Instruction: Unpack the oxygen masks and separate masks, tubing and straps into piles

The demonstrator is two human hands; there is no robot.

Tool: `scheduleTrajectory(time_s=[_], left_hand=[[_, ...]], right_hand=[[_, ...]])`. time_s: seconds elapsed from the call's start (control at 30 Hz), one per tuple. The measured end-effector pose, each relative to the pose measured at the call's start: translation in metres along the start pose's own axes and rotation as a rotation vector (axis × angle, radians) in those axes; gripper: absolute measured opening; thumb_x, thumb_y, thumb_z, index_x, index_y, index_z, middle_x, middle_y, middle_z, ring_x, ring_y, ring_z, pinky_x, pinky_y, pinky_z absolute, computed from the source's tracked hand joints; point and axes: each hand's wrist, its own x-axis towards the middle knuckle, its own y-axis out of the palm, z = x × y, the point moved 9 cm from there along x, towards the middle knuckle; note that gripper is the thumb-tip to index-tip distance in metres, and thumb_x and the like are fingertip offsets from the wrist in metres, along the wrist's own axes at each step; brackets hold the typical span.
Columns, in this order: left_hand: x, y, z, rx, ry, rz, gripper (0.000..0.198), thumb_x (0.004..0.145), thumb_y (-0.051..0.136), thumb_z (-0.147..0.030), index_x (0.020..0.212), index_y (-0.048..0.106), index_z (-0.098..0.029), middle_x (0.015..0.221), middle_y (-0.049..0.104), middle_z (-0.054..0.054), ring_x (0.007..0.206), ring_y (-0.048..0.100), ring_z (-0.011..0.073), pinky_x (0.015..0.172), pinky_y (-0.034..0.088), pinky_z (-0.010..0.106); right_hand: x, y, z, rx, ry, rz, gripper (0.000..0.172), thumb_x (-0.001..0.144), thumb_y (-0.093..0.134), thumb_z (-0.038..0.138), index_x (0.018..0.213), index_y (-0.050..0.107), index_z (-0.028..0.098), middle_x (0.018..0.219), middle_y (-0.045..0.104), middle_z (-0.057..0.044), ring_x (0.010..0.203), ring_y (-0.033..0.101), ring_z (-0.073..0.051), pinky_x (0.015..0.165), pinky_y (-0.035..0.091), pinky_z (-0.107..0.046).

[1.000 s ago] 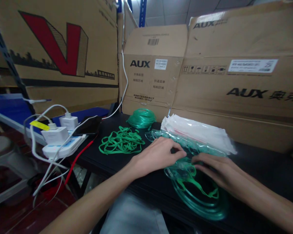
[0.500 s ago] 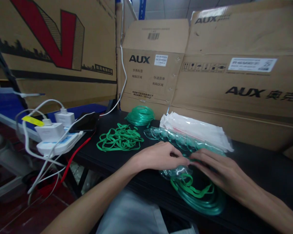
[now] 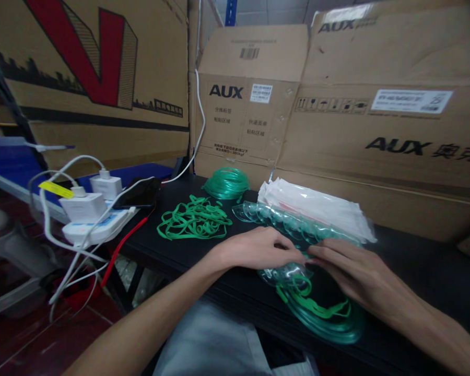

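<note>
A clear plastic face mask (image 3: pixel 284 274) lies near the front edge of the black table (image 3: pixel 172 256), with a green elastic strap (image 3: pixel 321 309) and a coil of green tubing (image 3: pixel 331 334) beside it. My left hand (image 3: pixel 264 248) pinches at the mask's upper edge from the left. From the right, my right hand (image 3: pixel 348 266) curls its fingers together at the same edge. The fingertips nearly meet, partly hiding what they grip. Just behind my hands runs a row of nested clear plastic masks (image 3: pixel 285 219).
White packets (image 3: pixel 313 206) lie behind the nested masks. A tangle of green elastic straps (image 3: pixel 196 219) and another green tubing coil (image 3: pixel 226 183) are at left. A power strip (image 3: pixel 97 227) with chargers, cables and a phone (image 3: pixel 139 193) sits farther left. Cardboard boxes (image 3: pixel 250 141) stand behind.
The camera view has shifted slightly, so everything sits a little differently in the picture. Both hands keep almost the same pinch at the mask, with only small finger movement.
</note>
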Motion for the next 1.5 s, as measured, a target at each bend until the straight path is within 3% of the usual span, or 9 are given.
scheduleTrajectory(time_s=[0.33, 0.63, 0.8, 0.97, 1.07, 1.23, 1.5], left_hand=[[0.001, 0.000, 0.003, 0.053, -0.009, -0.009, 0.037, 0.091, 0.059, -0.045, 0.105, 0.082, -0.019, 0.100, 0.081, 0.002, 0.092, 0.071, 0.0195, 0.073, 0.047, 0.022], [-0.001, -0.002, -0.002, 0.130, 0.055, -0.070, 0.033, 0.090, 0.063, -0.046, 0.102, 0.082, -0.021, 0.092, 0.080, 0.001, 0.092, 0.072, 0.0195, 0.071, 0.044, 0.022], [-0.001, -0.003, 0.000, 0.156, 0.077, -0.062, 0.037, 0.093, 0.058, -0.048, 0.105, 0.082, -0.022, 0.093, 0.080, 0.002, 0.090, 0.072, 0.0199, 0.073, 0.046, 0.023], [0.000, -0.002, 0.001, 0.161, 0.081, -0.048, 0.034, 0.093, 0.057, -0.044, 0.104, 0.081, -0.022, 0.097, 0.080, 0.002, 0.093, 0.072, 0.0199, 0.077, 0.048, 0.023], [0.000, -0.002, 0.001, 0.150, 0.080, -0.046, 0.035, 0.093, 0.057, -0.045, 0.105, 0.081, -0.023, 0.097, 0.080, 0.001, 0.090, 0.071, 0.0187, 0.076, 0.047, 0.023], [0.000, 0.001, 0.002, 0.125, 0.057, -0.029, 0.035, 0.093, 0.057, -0.046, 0.105, 0.080, -0.022, 0.099, 0.080, 0.001, 0.092, 0.071, 0.0186, 0.075, 0.047, 0.022], [-0.002, -0.007, 0.002, 0.122, 0.049, -0.082, 0.029, 0.087, 0.065, -0.043, 0.098, 0.080, -0.022, 0.092, 0.079, 0.000, 0.084, 0.069, 0.0162, 0.066, 0.043, 0.021]], right_hand=[[0.005, 0.005, 0.004, -0.145, -0.087, 0.112, 0.033, 0.089, 0.043, -0.002, 0.101, 0.064, 0.021, 0.079, 0.071, -0.002, 0.065, 0.062, -0.017, 0.060, 0.040, -0.031], [0.004, 0.016, -0.008, -0.047, 0.010, 0.205, 0.039, 0.086, 0.040, -0.004, 0.095, 0.067, 0.023, 0.081, 0.074, -0.003, 0.069, 0.067, -0.018, 0.067, 0.044, -0.033], [-0.001, 0.017, -0.014, 0.032, 0.070, 0.143, 0.021, 0.105, 0.047, 0.018, 0.101, 0.067, 0.024, 0.089, 0.074, -0.004, 0.075, 0.069, -0.019, 0.069, 0.050, -0.031], [-0.003, 0.017, -0.008, -0.022, 0.007, 0.103, 0.013, 0.106, 0.054, 0.029, 0.115, 0.063, 0.023, 0.096, 0.072, -0.003, 0.085, 0.070, -0.018, 0.078, 0.050, -0.030], [-0.002, 0.017, -0.004, -0.062, -0.039, 0.107, 0.011, 0.107, 0.049, 0.021, 0.106, 0.061, 0.022, 0.085, 0.067, -0.001, 0.074, 0.065, -0.016, 0.070, 0.045, -0.029], [0.001, 0.017, 0.000, -0.095, -0.080, 0.161, 0.028, 0.096, 0.043, 0.000, 0.097, 0.060, 0.022, 0.075, 0.065, 0.001, 0.064, 0.058, -0.016, 0.066, 0.036, -0.032], [-0.005, 0.022, -0.012, -0.121, -0.030, 0.246, 0.035, 0.089, 0.040, -0.004, 0.094, 0.063, 0.021, 0.078, 0.070, -0.002, 0.068, 0.059, -0.019, 0.067, 0.036, -0.034]])
